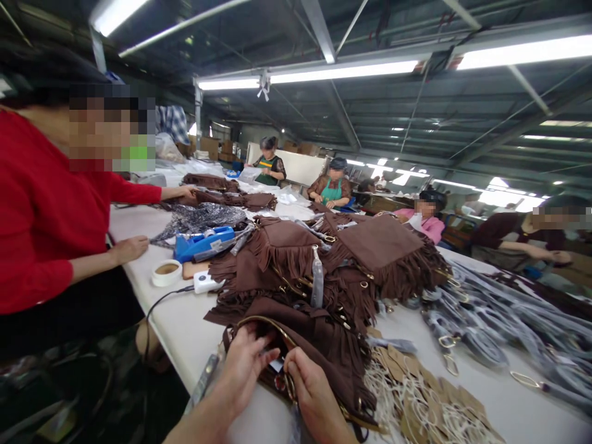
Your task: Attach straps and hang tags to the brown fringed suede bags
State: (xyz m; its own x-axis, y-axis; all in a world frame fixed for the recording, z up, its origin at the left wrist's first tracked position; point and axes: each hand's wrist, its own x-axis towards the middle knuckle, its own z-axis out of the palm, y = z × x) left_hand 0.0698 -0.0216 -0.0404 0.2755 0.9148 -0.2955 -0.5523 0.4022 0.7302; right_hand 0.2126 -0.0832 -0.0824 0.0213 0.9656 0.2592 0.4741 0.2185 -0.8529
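Note:
A brown fringed handbag (319,336) lies in front of me with its gold-zipped mouth spread apart. My left hand (243,364) is at the left side of that mouth, fingers apart and reaching partly inside; the fingertips are partly hidden. At the near edge, my right hand (308,379) is closed, with thumb and fingers pinching the zipped rim of the bag. A small white piece (276,365) shows inside, between my hands. Just beyond lies a heap of similar brown fringed bags (287,240) with gold rings and clips.
Cardboard tags with white strings (416,388) lie at right, near plastic-wrapped straps with gold clips (481,339). Left stand a blue tape dispenser (203,242), a tape roll (166,272) and a white corded device (206,282). A person in red (50,209) leans over the table (171,314); others work beyond.

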